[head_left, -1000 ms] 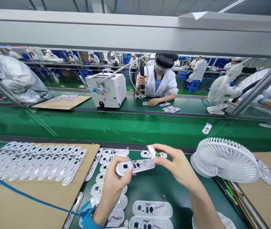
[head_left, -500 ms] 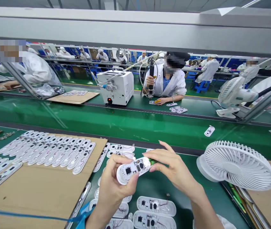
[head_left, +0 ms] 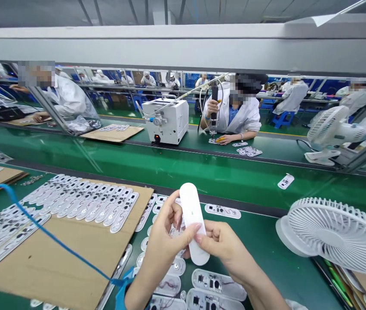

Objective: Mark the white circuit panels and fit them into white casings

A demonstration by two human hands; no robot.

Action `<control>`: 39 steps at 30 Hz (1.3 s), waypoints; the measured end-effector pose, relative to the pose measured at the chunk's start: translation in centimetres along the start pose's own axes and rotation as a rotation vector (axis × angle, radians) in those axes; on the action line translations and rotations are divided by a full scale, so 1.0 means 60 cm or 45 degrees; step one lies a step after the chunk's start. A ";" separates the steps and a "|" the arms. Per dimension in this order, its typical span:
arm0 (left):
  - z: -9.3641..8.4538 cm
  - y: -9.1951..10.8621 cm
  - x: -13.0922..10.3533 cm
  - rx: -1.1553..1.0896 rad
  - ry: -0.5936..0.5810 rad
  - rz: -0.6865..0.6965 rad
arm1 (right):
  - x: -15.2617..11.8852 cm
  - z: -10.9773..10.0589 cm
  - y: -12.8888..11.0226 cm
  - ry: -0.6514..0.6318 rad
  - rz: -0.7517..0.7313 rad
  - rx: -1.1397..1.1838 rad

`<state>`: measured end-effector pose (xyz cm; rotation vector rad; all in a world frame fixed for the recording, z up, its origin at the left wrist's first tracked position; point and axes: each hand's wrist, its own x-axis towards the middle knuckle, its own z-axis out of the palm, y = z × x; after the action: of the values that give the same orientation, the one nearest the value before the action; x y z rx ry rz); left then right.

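Between my two hands is a long white plastic casing [head_left: 193, 215] with rounded ends, its smooth outer face toward me and a small green mark in the middle. My left hand [head_left: 170, 232] grips its left side, thumb across the face. On the lower right edge, my right hand [head_left: 219, 245] pinches it with the thumb on the face. The casing's inner side is hidden. Below my hands lie several open white casings [head_left: 218, 284] with circuit boards and thin wires inside. A blue wrist strap [head_left: 124, 286] with a cord is on my left wrist.
Rows of casings with boards [head_left: 105, 202] lie on a cardboard sheet [head_left: 69, 254] at left. A white fan [head_left: 331, 232] stands at right. Across the green conveyor [head_left: 131, 159], which carries a casing [head_left: 286, 181], a co-worker [head_left: 234, 110] holds a power screwdriver beside a white machine [head_left: 166, 120].
The casing has been turned over, from its circuit-board side to its smooth outer face, and tilted more upright. My right hand has moved down to its lower edge. The view has shifted slightly.
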<state>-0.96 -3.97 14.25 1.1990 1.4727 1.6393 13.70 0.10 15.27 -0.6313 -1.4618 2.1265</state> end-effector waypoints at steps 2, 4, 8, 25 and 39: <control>-0.004 -0.004 -0.005 0.006 0.007 -0.024 | -0.001 0.004 -0.001 -0.023 0.015 0.084; -0.006 -0.007 -0.008 0.017 0.018 -0.025 | -0.002 0.006 -0.003 -0.024 0.019 0.099; -0.007 -0.010 -0.009 0.037 0.053 0.014 | -0.003 0.009 -0.005 -0.031 0.007 0.078; 0.014 0.036 -0.020 -0.552 -0.146 -0.445 | -0.003 0.019 0.001 -0.059 0.074 0.091; -0.140 -0.092 0.058 1.563 0.174 0.012 | 0.010 -0.045 0.008 0.373 0.080 -0.036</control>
<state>-10.64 -3.30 9.94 1.6580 2.6872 0.6988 14.83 2.28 13.91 -0.9660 -1.3263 1.9621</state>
